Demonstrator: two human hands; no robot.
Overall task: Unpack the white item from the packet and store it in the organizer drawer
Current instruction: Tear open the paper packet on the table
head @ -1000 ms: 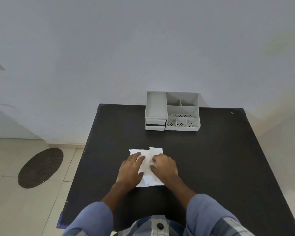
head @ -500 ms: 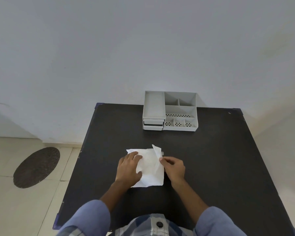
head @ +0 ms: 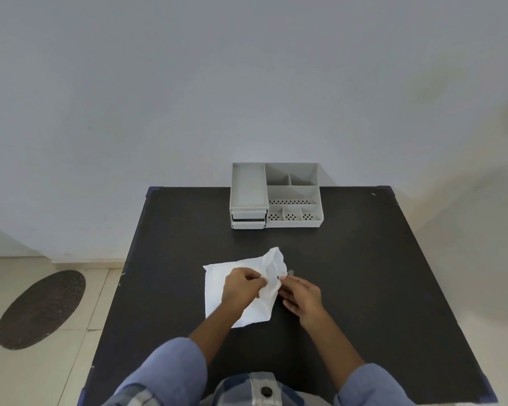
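Observation:
A white packet (head: 217,281) lies on the black table (head: 364,273), its right part lifted and crumpled. My left hand (head: 241,288) pinches the packet near its raised edge. My right hand (head: 301,295) grips the same raised edge from the right side. A small grey tip shows just past the packet's right edge; what is inside the packet is hidden. The grey organizer (head: 276,196) stands at the far edge of the table, with two small drawers (head: 248,221) stacked at its front left, both looking shut.
The organizer has several open compartments on top, all looking empty. A white wall rises behind the table. A dark oval mat (head: 41,309) lies on the tiled floor to the left.
Both hands went from pressing the flat packet to lifting its right edge. The packet's right part now stands up crumpled between the two hands.

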